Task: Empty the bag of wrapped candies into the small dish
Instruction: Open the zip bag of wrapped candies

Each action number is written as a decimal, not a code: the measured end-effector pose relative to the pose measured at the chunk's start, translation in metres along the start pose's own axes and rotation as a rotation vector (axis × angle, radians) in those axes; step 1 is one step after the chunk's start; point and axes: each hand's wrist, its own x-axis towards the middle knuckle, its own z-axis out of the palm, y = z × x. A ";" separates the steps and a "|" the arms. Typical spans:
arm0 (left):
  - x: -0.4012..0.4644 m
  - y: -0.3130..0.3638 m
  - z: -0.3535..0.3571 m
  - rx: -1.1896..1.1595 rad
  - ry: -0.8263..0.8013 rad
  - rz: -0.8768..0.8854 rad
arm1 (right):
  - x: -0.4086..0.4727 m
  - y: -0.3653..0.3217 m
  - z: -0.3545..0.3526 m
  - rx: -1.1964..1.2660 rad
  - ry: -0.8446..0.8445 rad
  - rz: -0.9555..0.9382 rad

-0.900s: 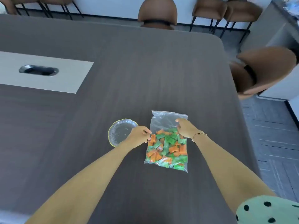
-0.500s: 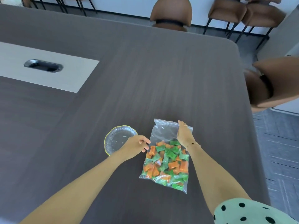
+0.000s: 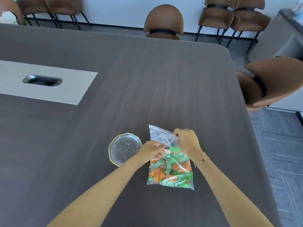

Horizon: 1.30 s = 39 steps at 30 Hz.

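Note:
A clear zip bag [image 3: 170, 167] full of orange and green wrapped candies lies on the dark table, its zip end pointing away from me. My right hand [image 3: 186, 140] pinches the bag's zip edge at the far right and lifts that corner. My left hand [image 3: 151, 149] grips the bag's left side just above the candies. Left of the bag stands a small clear glass dish [image 3: 114, 145] with a yellow rim, and nothing lies in it.
The dark wood table [image 3: 147, 79] has a pale inset panel with a cable port [image 3: 42, 80] at the left. Brown chairs stand at the far edge [image 3: 163, 22] and at the right edge [image 3: 272, 82]. The table's right edge is close to the bag.
My right hand slid up from the candies to the bag's zip edge and pinched it. My left hand closed on the bag's left side. The bag's top is now lifted and crumpled.

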 end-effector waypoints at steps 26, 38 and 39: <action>-0.043 0.053 0.004 0.163 -0.053 0.098 | -0.088 -0.043 -0.076 0.236 -0.177 0.019; -0.053 0.049 -0.004 0.299 0.002 -0.015 | -0.078 -0.057 -0.062 0.456 -0.199 0.105; -0.053 0.047 -0.003 0.312 0.034 -0.025 | -0.079 -0.057 -0.061 0.446 -0.199 0.086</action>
